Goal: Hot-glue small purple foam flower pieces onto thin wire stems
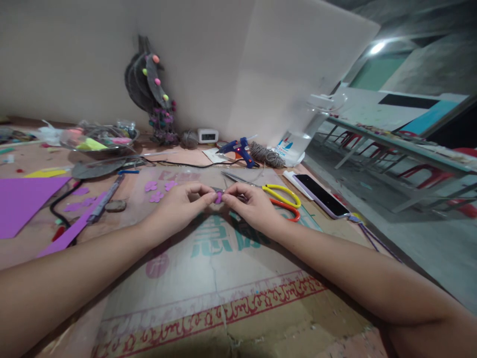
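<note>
Between the fingertips of both hands is a small purple paper piece (218, 197), pinched from either side; its exact shape is partly hidden. My left hand (190, 201) grips its left side with thumb and forefinger. On the opposite side, my right hand (250, 203) closes thumb and finger around the edge. Several purple flower cutouts (156, 197) lie just left of my left hand. Scissors (282, 195) with yellow and orange handles rest behind and beside my right hand, their blades pointing left. Under both hands lies a printed board (179, 283).
Left are purple paper (30, 201), a marker pen (108, 199) and a bowl (100, 141) of craft bits. A blue glue gun (240, 150), yarn (266, 155) and a small clock (207, 135) stand at the back. Right are a phone (322, 195) and a clear jug (307, 127).
</note>
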A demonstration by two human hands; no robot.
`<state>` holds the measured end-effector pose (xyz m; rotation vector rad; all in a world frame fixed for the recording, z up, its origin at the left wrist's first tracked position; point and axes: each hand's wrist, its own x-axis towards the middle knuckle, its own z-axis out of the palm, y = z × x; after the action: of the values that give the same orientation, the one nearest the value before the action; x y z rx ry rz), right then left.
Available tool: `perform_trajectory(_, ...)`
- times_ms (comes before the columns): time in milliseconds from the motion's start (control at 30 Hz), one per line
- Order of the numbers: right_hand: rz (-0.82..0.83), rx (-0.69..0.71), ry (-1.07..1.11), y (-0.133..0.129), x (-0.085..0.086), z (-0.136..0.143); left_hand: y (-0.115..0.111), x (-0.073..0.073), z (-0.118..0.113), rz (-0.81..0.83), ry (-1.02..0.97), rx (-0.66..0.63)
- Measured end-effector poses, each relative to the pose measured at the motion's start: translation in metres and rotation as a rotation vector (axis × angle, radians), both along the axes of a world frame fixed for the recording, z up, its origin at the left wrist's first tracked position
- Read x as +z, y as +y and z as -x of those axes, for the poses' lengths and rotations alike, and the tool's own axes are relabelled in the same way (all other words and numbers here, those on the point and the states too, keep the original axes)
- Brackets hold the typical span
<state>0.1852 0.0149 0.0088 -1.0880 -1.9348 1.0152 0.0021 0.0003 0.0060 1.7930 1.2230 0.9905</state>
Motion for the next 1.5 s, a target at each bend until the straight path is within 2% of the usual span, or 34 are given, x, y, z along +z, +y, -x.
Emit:
perform_trajectory(100, 0.001, 0.012, 0.015, 0.000, 0.000, 0.000, 0.003, -0.005, 0.001, -0.013, -0.061, -0.028)
perform_trajectory(233, -0.001, -0.035, 0.017, 0.001, 0.000, 0.000, 0.004, -0.009, 0.002, 0.005, -0.159, 0.065)
perform_trajectory(433, 0.008, -0.029, -0.002, 0.002, 0.001, -0.001, 0.001, -0.002, 0.000, 0.011, 0.036, -0.026)
perform_trajectory(600, -0.061, 0.006, -0.048, 0.001, 0.002, -0.001, 0.003, 0.000, 0.000, 0.005, -0.027, 0.038)
perform_trajectory(733, -0.156, -0.110, -0.048, 0.008, 0.006, -0.006, 0.002, -0.001, 0.000, 0.049, -0.129, 0.062)
perform_trajectory(833, -0.321, -0.130, -0.216, 0.018, 0.007, -0.014, 0.001, -0.001, 0.000, 0.086, -0.170, 0.046)
perform_trajectory(933, -0.435, -0.040, -0.464, 0.025, 0.004, -0.020, 0.001, -0.002, -0.001, 0.104, -0.182, 0.031)
perform_trajectory(1067, -0.435, 0.073, -0.601, 0.024, 0.002, -0.022, 0.000, -0.001, -0.001, 0.089, -0.182, 0.028)
perform_trajectory(1167, -0.462, 0.091, -0.630, 0.021, 0.003, -0.020, 0.000, -0.001, 0.000, 0.095, -0.155, 0.033)
perform_trajectory(1267, -0.431, 0.044, -0.579, 0.022, 0.000, -0.018, 0.002, -0.004, -0.001, 0.097, -0.188, 0.036)
perform_trajectory(1400, -0.263, -0.095, -0.292, 0.028, -0.007, -0.020, 0.004, -0.009, -0.002, 0.114, -0.299, 0.012)
perform_trajectory(1500, -0.333, -0.153, -0.106, 0.030, -0.008, -0.021, 0.005, -0.010, -0.001, 0.086, -0.277, 0.008)
